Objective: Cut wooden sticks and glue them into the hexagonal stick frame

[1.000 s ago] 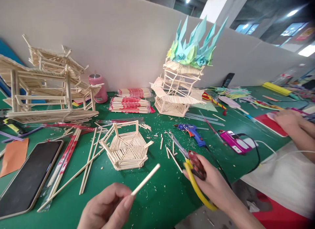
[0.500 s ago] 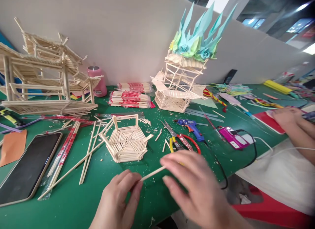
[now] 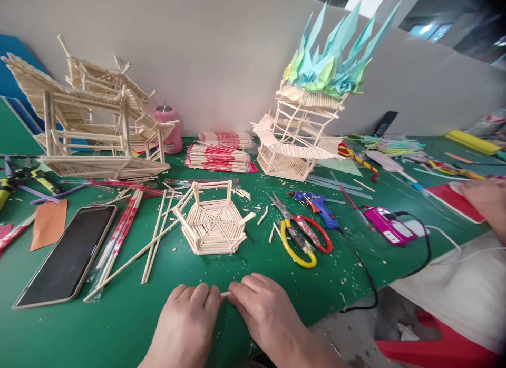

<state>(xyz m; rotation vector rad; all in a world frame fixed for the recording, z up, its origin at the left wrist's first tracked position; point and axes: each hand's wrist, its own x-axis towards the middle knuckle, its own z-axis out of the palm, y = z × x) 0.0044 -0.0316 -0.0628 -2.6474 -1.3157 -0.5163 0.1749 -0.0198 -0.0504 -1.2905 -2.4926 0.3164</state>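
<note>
Both hands low at the near edge of the green table point(image 3: 114, 336), close together. Left hand point(image 3: 187, 318): fingers curled, pinched on one end of a short stick point(image 3: 225, 294). Right hand point(image 3: 269, 310): fingers bent, thumb hidden, closed on the other end. Only a small length of stick shows in the gap between them. Beyond the hands, a six-sided stick basket point(image 3: 215, 223), low-walled, upright on the table. Scissors point(image 3: 299, 236) lying to its right, blades parted, loops toward the person; glue gun point(image 3: 318, 205) just behind. Phone point(image 3: 69, 257) flat at left, near loose sticks point(image 3: 158, 236).
</note>
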